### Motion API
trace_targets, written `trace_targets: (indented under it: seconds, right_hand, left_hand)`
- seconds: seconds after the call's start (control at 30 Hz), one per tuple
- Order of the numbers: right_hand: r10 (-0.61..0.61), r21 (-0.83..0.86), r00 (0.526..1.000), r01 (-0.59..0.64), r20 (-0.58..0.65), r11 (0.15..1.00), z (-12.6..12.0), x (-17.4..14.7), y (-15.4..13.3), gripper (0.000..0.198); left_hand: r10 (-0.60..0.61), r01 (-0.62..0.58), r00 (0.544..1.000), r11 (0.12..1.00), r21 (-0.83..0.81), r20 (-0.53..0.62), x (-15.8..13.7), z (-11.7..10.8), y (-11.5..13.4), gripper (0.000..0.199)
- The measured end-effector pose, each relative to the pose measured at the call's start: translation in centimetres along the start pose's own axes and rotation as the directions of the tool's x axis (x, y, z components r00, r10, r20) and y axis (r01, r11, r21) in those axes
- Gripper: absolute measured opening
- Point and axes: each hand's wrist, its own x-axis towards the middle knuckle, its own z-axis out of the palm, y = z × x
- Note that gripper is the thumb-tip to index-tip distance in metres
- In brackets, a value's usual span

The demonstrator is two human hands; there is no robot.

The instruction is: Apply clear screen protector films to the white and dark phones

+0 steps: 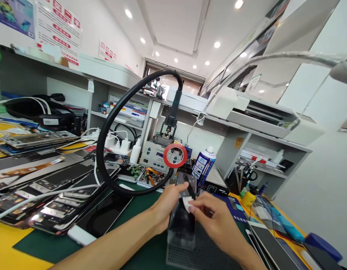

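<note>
My left hand (168, 205) grips a dark phone (181, 225) by its left edge, with the thumb reaching over the upper part. The phone's glossy face is tilted towards me. Its upper end looks grey and speckled, its lower part black with reflections. In my right hand (214, 217), a small white piece (187, 204) is pinched between thumb and fingers, against or just above the phone's face. Whether that piece is a wipe or a film tab is unclear. Beneath the phone lies a dark perforated mat (209, 247).
A thick black cable (102, 150) loops up left of my hands. Stacked phone parts (63, 202) cover the left side. Behind stand a red tape ring (165, 155), a spray can (203, 163) and a grey control box (150, 153). More screens (271, 243) lie at right.
</note>
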Motion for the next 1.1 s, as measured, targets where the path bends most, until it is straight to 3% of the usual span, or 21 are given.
trace_targets:
  seconds: [0.07,0.17,0.33,0.43,0.53,0.63,0.73,0.83,0.97,1.1]
  right_hand:
    - [-0.001,0.008,0.999,0.001,0.05,1.0,0.2,-0.7,0.1,0.018]
    - [0.074,0.056,0.997,-0.075,0.025,0.996,0.0,-0.8,0.8,0.019]
    - [0.18,0.162,0.945,-0.139,-0.275,0.977,-0.9,0.3,3.0,0.024]
    - [0.157,0.133,0.919,-0.116,-0.361,0.984,-1.0,0.4,3.3,0.024]
    - [0.057,0.023,0.946,-0.052,-0.318,0.998,-0.7,-0.2,2.6,0.021]
    - [-0.053,-0.065,0.975,0.039,-0.217,0.997,0.1,-0.9,1.3,0.018]
    - [-0.126,-0.118,0.981,0.109,-0.145,0.987,0.7,-1.3,0.6,0.024]
    - [-0.086,-0.139,0.985,0.066,-0.15,0.988,0.6,-1.0,1.1,0.022]
    - [0.05,-0.136,0.956,-0.093,-0.29,0.986,-0.2,-0.3,2.4,0.02]
    - [0.021,-0.174,0.943,-0.083,-0.331,0.981,-0.5,-0.4,2.9,0.021]
  left_hand:
    - [0.018,-0.019,0.999,1.0,-0.021,-0.034,0.3,-0.2,-0.1,0.022]
    - [-0.021,0.02,1.0,1.0,0.011,0.019,0.3,-0.1,-0.5,0.024]
    - [-0.152,0.142,0.976,0.987,0.074,0.153,-0.4,0.4,-0.9,0.041]
    - [-0.274,0.253,0.944,0.959,0.126,0.182,-0.7,0.4,-0.7,0.062]
    - [-0.327,0.31,0.922,0.944,0.11,0.209,-0.7,0.3,-0.3,0.073]
    - [-0.247,0.25,0.947,0.968,0.012,0.206,-0.6,0.0,0.0,0.061]
    - [-0.185,0.19,0.978,0.98,-0.052,0.096,-0.4,-0.3,-0.1,0.046]
    - [-0.196,0.206,0.967,0.978,-0.045,0.161,-0.2,-0.4,-0.3,0.047]
    - [-0.274,0.276,0.923,0.961,0.031,0.27,-0.3,-0.1,-0.8,0.062]
    - [-0.329,0.317,0.907,0.944,0.088,0.264,-0.3,0.0,-0.9,0.072]
